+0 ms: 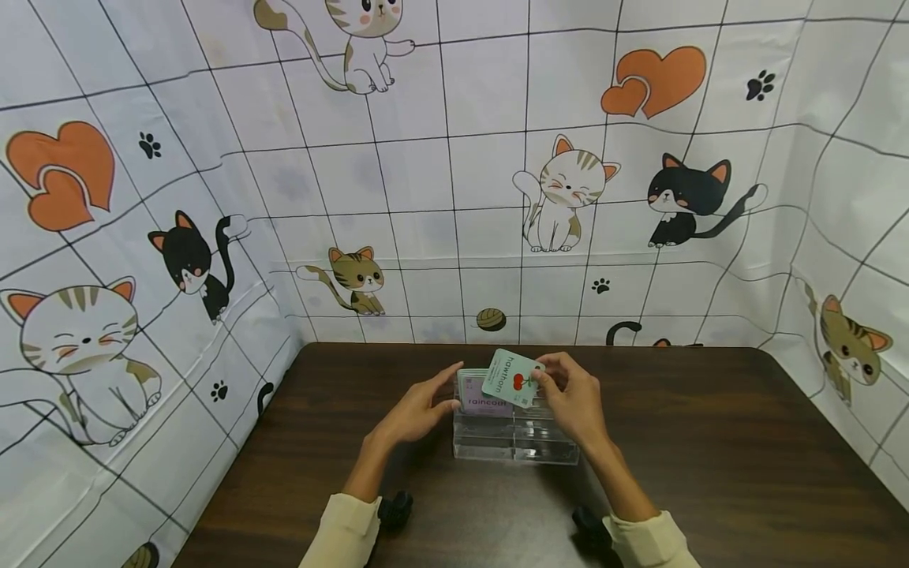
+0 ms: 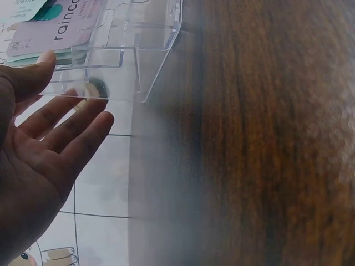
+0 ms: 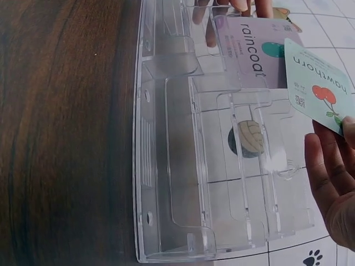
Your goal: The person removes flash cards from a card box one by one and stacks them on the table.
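A clear plastic card holder (image 1: 514, 438) (image 2: 133, 50) (image 3: 183, 166) stands on the dark wooden table (image 1: 710, 457). A stack of cards sits in its far left slot, a lilac "raincoat" card (image 1: 485, 402) (image 2: 58, 27) (image 3: 249, 52) on top. My right hand (image 1: 571, 394) (image 3: 333, 177) pinches a teal "hawthorn" card (image 1: 513, 378) (image 3: 317, 86) with red cherries, tilted just above the holder. My left hand (image 1: 419, 410) (image 2: 39, 149) has straight fingers touching the holder's left side.
A white cloth printed with cats, hearts and paw prints (image 1: 454, 173) walls the table on the back, left and right. Bare wood lies on both sides of the holder (image 1: 319, 442).
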`<action>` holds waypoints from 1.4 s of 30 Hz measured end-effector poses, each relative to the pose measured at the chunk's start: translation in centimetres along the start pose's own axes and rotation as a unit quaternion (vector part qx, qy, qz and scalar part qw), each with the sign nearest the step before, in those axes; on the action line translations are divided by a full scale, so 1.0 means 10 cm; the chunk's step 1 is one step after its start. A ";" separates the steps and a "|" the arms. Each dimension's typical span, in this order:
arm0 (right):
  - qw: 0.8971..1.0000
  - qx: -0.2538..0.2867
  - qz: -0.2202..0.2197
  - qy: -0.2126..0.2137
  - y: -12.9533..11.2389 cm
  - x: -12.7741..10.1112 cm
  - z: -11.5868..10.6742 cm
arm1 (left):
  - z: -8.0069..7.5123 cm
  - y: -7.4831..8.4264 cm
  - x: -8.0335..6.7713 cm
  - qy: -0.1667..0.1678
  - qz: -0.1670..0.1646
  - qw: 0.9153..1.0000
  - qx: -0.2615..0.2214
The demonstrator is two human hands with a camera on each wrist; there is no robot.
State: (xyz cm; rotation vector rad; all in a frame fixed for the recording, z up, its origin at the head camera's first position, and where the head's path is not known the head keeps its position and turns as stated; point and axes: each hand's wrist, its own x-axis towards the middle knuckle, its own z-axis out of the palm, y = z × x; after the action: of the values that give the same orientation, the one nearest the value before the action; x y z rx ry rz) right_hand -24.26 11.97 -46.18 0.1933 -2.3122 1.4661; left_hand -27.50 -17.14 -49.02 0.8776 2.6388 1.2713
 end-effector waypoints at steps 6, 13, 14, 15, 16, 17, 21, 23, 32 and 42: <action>1.000 0.015 0.003 -0.006 0.01 0.01 -0.01 | 0.00 0.00 0.00 0.004 -0.001 1.000 0.003; 1.000 0.020 0.010 -0.010 0.01 0.02 -0.03 | 0.01 -0.02 -0.01 0.004 -0.006 1.000 0.001; 1.000 0.020 0.009 -0.009 0.00 0.03 -0.03 | 0.01 -0.01 0.00 0.005 -0.007 1.000 0.001; 1.000 0.020 0.007 -0.008 0.00 0.04 -0.04 | 0.00 -0.01 0.00 0.005 -0.007 1.000 0.000; 1.000 0.020 0.005 -0.006 -0.01 0.04 -0.04 | 0.00 -0.01 0.00 0.006 -0.007 1.000 -0.001; 1.000 0.019 0.003 -0.006 -0.02 0.05 -0.05 | -0.01 -0.01 0.00 0.008 -0.009 1.000 -0.001; 1.000 0.011 0.002 -0.010 -0.05 0.08 -0.06 | -0.04 0.00 -0.01 0.015 -0.015 1.000 0.000; 1.000 0.008 0.004 -0.012 -0.06 0.08 -0.06 | -0.06 0.00 -0.02 0.018 -0.019 1.000 0.001; 1.000 0.005 0.011 -0.012 -0.06 0.11 -0.15 | -0.07 -0.01 0.02 0.018 -0.014 1.000 0.002; 0.999 0.001 0.035 -0.011 -0.02 0.00 -0.26 | 0.01 -0.02 0.00 0.002 -0.011 1.000 0.008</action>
State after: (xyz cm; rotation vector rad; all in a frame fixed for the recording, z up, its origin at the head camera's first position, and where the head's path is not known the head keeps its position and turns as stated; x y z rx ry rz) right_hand -23.52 14.24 -45.03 0.1320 -2.3571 1.5067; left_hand -27.53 -17.20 -49.23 0.8458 2.6575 1.2490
